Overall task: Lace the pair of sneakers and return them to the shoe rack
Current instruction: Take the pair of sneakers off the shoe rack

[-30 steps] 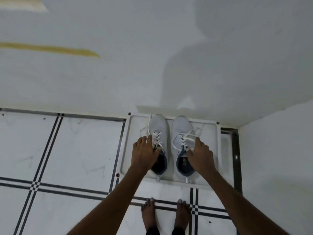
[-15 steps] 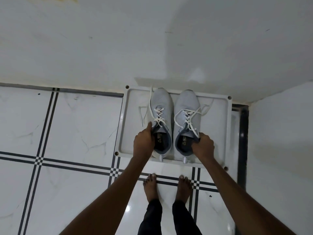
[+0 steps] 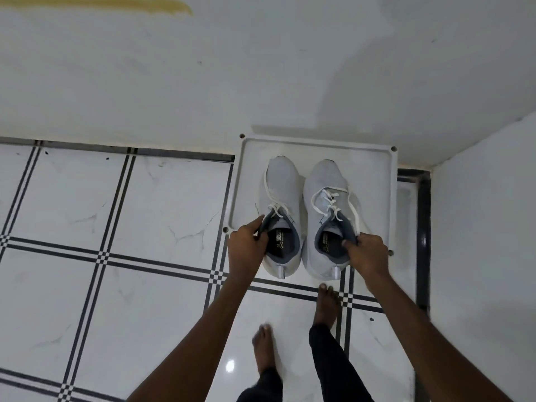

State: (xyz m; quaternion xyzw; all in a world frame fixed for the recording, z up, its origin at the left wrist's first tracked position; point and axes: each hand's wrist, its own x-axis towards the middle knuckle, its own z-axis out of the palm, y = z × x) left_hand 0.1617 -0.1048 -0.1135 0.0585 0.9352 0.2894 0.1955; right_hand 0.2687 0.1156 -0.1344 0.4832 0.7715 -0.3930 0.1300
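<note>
Two light grey sneakers with white laces are held over a white shoe rack tray [image 3: 374, 175] on the floor by the wall. My left hand [image 3: 246, 250] grips the left sneaker [image 3: 281, 184] by the left side of its collar. My right hand [image 3: 366, 252] grips the right sneaker [image 3: 324, 187] by the right side of its collar. Both heels hang past the tray's near edge, over the tiles. The laces are threaded loosely, with loops trailing over the sides.
White floor tiles [image 3: 116, 300] with black line patterns spread to the left and near me. A white wall [image 3: 261, 68] rises behind the tray, and another wall [image 3: 487, 227] closes the right side. My bare feet [image 3: 327, 303] stand just before the tray.
Both hands slid back from the laces to the collars and drew the sneakers toward me, so the heels now overhang the tray's near edge. One foot has stepped back.
</note>
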